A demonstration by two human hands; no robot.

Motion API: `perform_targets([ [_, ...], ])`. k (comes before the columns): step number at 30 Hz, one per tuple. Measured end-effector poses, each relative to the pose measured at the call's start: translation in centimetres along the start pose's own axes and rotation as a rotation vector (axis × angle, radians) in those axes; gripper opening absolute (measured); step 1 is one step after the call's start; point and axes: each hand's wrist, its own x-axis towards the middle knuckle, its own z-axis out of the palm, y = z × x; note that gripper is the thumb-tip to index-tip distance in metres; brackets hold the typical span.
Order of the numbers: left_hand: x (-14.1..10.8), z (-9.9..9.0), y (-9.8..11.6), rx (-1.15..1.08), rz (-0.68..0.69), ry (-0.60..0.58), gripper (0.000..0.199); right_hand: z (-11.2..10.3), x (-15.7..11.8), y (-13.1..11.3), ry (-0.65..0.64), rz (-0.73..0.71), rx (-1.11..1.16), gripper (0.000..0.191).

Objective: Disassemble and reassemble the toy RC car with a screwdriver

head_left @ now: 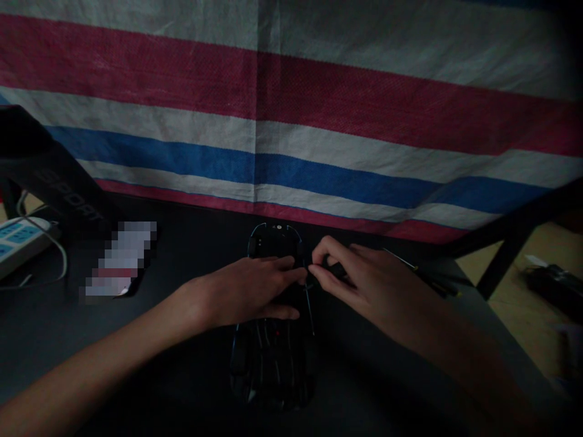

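Observation:
A black toy car [276, 364] with thin blue edging lies lengthwise on the dark table, wheels showing at its sides. Across its middle rests my left hand [255, 288], fingers stretched out and thumb apart, steadying or touching the surface. Just right of the car, my right hand [348, 270] is closed, with thumb and forefinger pinched near the car's side. Something small and dark shows inside that hand, too dim to name. A thin strip [310, 311] runs along the car's right edge below the fingertips.
Thin tools [416, 270], perhaps screwdrivers, lie behind my right hand. At left are a blurred-out flat item [125, 255], a white power strip [25, 237] with a cable, and a dark object marked SPORT [68, 188]. A striped sheet [291, 91] hangs behind the table.

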Motion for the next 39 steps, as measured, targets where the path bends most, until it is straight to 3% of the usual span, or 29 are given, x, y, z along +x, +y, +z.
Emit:
perform_targets([
  [7,0.1,-0.6,0.6,-0.014,-0.025,-0.040,0.048,0.3,0.3,1.0,0.088,-0.137,0.025,0.025],
  [18,0.2,-0.3,0.3,-0.022,-0.012,-0.022,0.045,-0.9,-0.1,1.2,0.016,-0.218,-0.015,0.022],
  [24,0.2,-0.2,0.4,-0.002,-0.014,-0.022,0.046,-1.0,0.1,1.4,-0.039,-0.186,0.040,0.022],
  [31,0.1,-0.3,0.4,-0.002,-0.013,-0.017,0.045,-0.5,0.5,0.5,-0.056,-0.307,0.008,0.027],
  [39,0.1,-0.7,1.1,0.017,-0.044,-0.045,0.032,-0.5,0.5,-1.6,-0.034,-0.277,0.086,0.027],
])
